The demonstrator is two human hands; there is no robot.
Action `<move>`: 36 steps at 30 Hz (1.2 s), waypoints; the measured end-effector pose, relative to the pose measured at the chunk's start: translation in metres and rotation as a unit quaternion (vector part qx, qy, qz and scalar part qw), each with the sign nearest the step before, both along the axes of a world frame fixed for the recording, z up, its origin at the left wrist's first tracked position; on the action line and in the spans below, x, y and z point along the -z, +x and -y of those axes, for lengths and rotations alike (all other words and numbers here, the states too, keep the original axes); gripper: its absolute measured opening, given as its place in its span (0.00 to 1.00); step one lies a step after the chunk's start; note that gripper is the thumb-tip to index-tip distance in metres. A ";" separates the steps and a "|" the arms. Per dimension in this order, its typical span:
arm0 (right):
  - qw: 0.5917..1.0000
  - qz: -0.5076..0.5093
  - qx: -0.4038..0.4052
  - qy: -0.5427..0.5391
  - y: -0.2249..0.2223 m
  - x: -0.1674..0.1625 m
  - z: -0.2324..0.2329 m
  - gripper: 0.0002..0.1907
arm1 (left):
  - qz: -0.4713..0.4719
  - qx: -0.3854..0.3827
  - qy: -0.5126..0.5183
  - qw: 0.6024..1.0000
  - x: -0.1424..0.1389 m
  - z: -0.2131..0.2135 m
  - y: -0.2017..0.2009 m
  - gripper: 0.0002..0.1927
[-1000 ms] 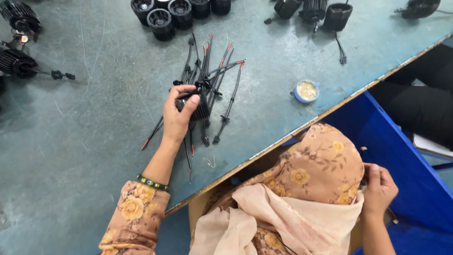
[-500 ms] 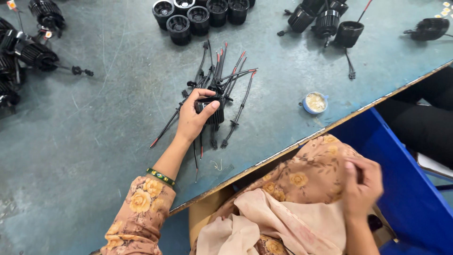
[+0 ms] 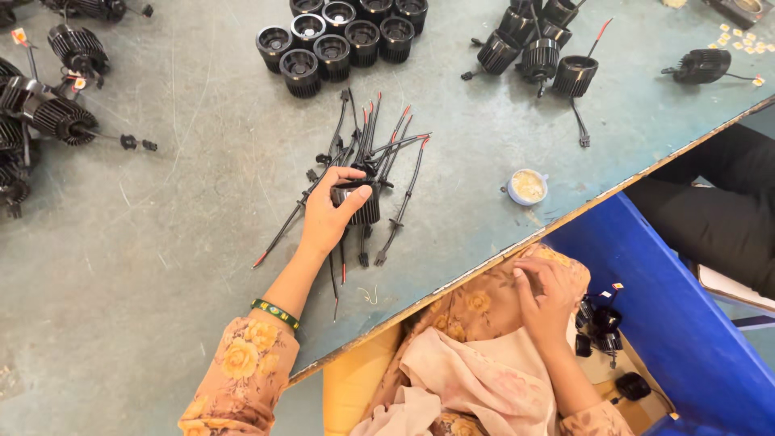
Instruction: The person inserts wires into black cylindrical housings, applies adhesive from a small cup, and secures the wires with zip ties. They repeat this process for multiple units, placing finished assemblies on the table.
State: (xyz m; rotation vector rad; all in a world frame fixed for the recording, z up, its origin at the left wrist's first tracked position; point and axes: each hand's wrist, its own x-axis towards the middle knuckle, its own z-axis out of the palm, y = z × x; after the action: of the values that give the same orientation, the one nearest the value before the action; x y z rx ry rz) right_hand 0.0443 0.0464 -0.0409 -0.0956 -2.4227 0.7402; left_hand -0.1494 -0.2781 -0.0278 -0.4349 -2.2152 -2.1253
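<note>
Your left hand (image 3: pixel 329 216) pinches a black finned housing (image 3: pixel 361 205) amid loose cables (image 3: pixel 395 161); your right hand (image 3: pixel 545 300) rests half-curled on your lap.

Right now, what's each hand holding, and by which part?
The left hand grips a black finned cylindrical part by its side, atop the loose black wires on the table. The right hand rests on the lap; nothing visibly held.

— Do you see any package or label near the blue bin (image 3: pixel 678 323)?
— Left of it, a small round container (image 3: pixel 527 186), yellowish inside. Far above it, small yellow tags (image 3: pixel 736 40) lie scattered.
</note>
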 end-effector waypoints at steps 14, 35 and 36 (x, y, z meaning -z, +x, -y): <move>0.999 -0.039 0.005 -0.022 -0.015 0.016 0.013 0.04 | 0.007 0.001 0.004 1.000 0.007 0.009 -0.011 0.22; 0.981 0.123 -0.123 -0.086 -0.216 -0.041 0.054 0.11 | 0.299 0.057 0.352 0.885 -0.006 -0.008 -0.016 0.31; 0.985 0.133 -0.096 -0.042 -0.237 -0.040 0.061 0.13 | 0.298 0.078 0.343 0.887 -0.002 -0.006 -0.021 0.31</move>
State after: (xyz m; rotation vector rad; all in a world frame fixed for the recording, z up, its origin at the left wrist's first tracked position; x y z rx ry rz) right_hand -0.1927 -0.0142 -0.0008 0.0067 -2.6816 0.9709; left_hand -0.1705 -0.2719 -0.0254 0.1146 -1.4234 -3.2436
